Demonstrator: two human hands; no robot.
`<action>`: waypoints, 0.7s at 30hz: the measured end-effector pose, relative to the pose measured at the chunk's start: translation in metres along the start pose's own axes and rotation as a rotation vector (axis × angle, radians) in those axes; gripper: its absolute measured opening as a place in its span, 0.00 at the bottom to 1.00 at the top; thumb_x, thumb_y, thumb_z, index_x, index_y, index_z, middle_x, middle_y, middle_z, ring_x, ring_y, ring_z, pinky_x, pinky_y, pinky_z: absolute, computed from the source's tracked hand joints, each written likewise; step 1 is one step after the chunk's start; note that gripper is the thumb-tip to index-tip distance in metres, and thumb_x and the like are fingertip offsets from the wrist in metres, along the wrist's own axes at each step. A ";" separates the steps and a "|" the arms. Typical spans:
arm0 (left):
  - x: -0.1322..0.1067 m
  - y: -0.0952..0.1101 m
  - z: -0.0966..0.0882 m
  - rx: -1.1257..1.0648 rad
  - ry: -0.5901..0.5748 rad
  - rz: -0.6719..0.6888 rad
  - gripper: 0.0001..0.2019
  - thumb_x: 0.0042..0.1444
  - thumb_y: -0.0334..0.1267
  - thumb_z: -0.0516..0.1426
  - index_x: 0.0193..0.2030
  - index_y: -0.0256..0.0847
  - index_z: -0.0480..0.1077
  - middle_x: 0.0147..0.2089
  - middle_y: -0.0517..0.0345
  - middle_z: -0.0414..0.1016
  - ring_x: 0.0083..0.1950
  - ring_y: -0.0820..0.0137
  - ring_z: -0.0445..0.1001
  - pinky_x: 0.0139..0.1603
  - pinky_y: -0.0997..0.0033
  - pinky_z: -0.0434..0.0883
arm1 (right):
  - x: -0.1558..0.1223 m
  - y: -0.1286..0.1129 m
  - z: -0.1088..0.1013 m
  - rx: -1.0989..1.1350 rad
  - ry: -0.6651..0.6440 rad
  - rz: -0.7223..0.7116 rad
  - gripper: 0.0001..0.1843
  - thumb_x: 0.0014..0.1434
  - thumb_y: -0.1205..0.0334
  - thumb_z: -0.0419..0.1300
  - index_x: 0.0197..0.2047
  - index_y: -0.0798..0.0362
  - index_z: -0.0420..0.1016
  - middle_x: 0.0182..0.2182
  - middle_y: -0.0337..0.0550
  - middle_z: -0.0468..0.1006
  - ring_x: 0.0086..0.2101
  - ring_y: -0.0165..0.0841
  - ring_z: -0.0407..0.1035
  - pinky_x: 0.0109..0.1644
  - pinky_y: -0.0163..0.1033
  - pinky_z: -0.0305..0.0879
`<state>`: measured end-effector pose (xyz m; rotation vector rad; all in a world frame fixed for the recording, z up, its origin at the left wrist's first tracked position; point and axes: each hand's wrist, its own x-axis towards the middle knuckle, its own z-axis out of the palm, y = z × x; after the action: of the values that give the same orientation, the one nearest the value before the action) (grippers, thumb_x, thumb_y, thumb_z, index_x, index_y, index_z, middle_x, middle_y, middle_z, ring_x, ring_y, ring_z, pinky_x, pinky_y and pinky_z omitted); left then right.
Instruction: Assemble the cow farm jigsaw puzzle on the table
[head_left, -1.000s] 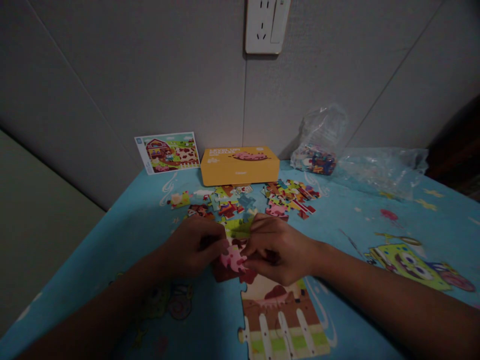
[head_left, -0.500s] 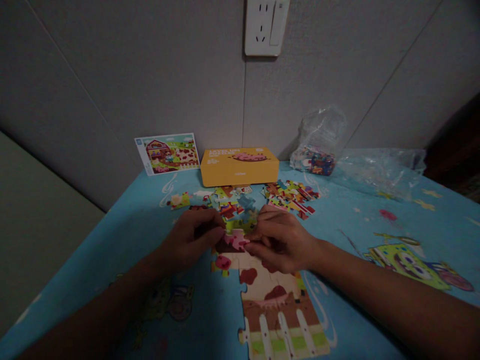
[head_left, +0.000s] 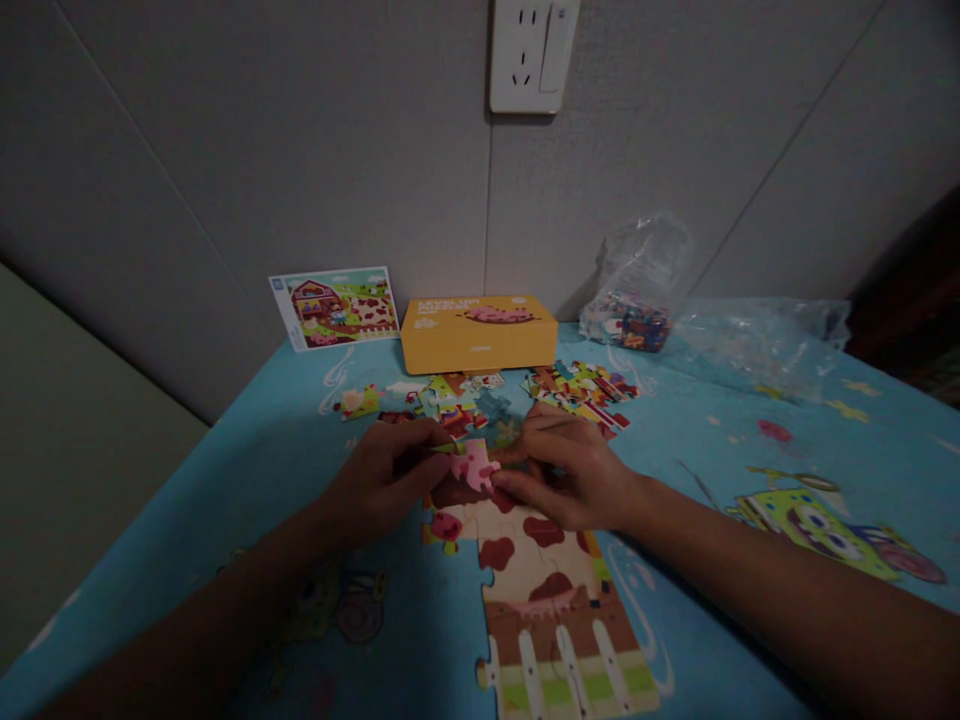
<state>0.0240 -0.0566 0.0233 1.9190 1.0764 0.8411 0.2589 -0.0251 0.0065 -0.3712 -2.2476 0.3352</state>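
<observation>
Between my two hands, a pink puzzle piece (head_left: 475,466) with darker pink spots is held up over the far end of the joined puzzle (head_left: 551,590). My left hand (head_left: 394,472) pinches its left side, where a bit of green shows by the fingers. On its right edge the thumb and fingers of my right hand (head_left: 566,472) are closed. Whether it is one piece or two cannot be made out. Below, the joined part shows a brown-spotted cow body and a white fence. Its far edge is partly hidden by my hands.
Loose puzzle pieces (head_left: 581,388) lie in heaps before a yellow puzzle box (head_left: 480,345). A picture card (head_left: 345,308) leans on the wall at left. At right are a clear bag of pieces (head_left: 630,300) and a crumpled plastic bag (head_left: 765,345) on the blue cloth (head_left: 720,610).
The pink piece has turned and tilted up between my fingers. My right hand has shifted slightly up, showing more of the joined puzzle. My left hand has barely moved.
</observation>
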 end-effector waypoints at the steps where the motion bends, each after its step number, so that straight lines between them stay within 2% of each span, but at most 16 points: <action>1: 0.000 -0.001 0.000 -0.006 -0.003 0.003 0.14 0.59 0.44 0.53 0.30 0.34 0.69 0.24 0.59 0.67 0.24 0.72 0.68 0.23 0.75 0.64 | 0.000 0.000 0.000 -0.005 -0.002 0.002 0.08 0.62 0.63 0.61 0.32 0.57 0.75 0.16 0.32 0.63 0.20 0.27 0.61 0.33 0.38 0.57; 6: -0.002 -0.005 -0.001 -0.053 -0.017 0.000 0.14 0.60 0.43 0.53 0.31 0.34 0.70 0.25 0.56 0.71 0.24 0.71 0.71 0.24 0.74 0.66 | 0.001 0.002 -0.001 -0.050 -0.003 0.011 0.07 0.61 0.63 0.61 0.34 0.58 0.76 0.16 0.34 0.65 0.22 0.28 0.62 0.33 0.37 0.58; 15: -0.001 -0.006 -0.001 -0.092 -0.037 0.053 0.13 0.62 0.40 0.52 0.31 0.34 0.71 0.24 0.57 0.71 0.23 0.74 0.69 0.24 0.77 0.65 | -0.001 0.003 -0.002 -0.061 -0.016 0.026 0.08 0.63 0.61 0.59 0.36 0.56 0.76 0.18 0.35 0.69 0.23 0.29 0.64 0.34 0.38 0.60; 21: -0.002 -0.009 -0.001 -0.118 -0.037 -0.007 0.12 0.59 0.40 0.54 0.36 0.32 0.72 0.24 0.57 0.72 0.23 0.72 0.70 0.24 0.76 0.67 | 0.001 0.003 -0.001 -0.041 -0.042 -0.006 0.10 0.64 0.61 0.59 0.34 0.57 0.76 0.17 0.35 0.69 0.21 0.29 0.64 0.34 0.38 0.59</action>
<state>0.0194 -0.0551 0.0158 1.8248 0.9895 0.8427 0.2599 -0.0216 0.0068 -0.3817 -2.2988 0.2965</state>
